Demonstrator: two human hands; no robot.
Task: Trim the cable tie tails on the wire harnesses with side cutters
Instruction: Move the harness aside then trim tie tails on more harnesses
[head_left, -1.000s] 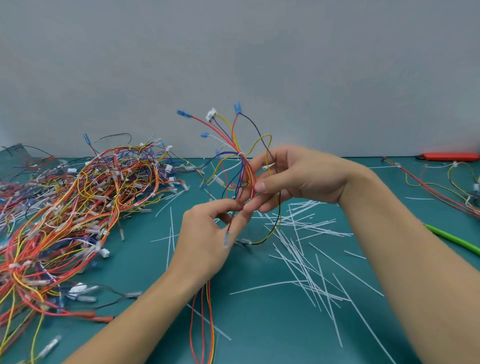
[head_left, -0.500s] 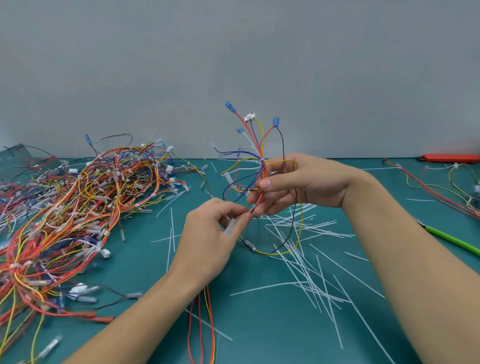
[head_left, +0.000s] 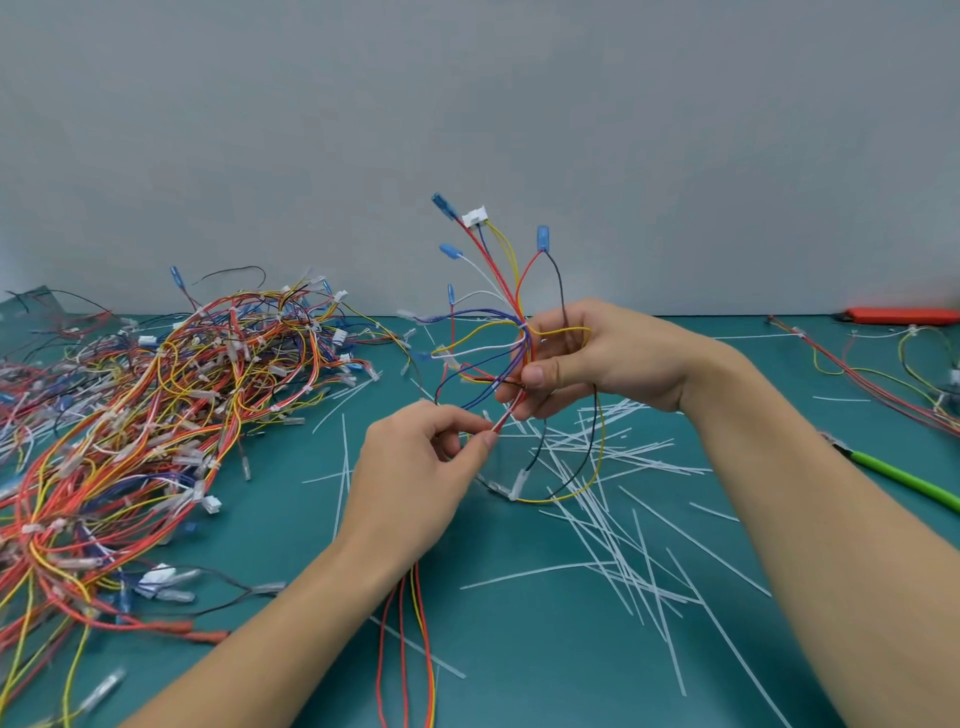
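Observation:
A wire harness (head_left: 493, 322) of red, yellow, blue, white and black wires with blue terminals and a white connector fans upward above the teal mat. My right hand (head_left: 597, 358) grips its bundled middle, thumb across the wires. My left hand (head_left: 415, 478) pinches the red wires just below that, between thumb and forefinger. More red and yellow wires trail down under my left wrist. A green-handled tool (head_left: 904, 480), possibly the side cutters, lies on the mat at the right, beyond my right forearm; its head is barely visible.
A big heap of harnesses (head_left: 156, 431) fills the left of the teal mat (head_left: 519, 649). Several cut white tie tails (head_left: 613, 499) are strewn under and in front of my hands. More harnesses (head_left: 883, 374) lie far right, with an orange tool (head_left: 898, 315) by the grey wall.
My right hand has lifted and turned the harness, so the fan of wires stands more upright and shifted right. My left hand moved slightly up along the red wires.

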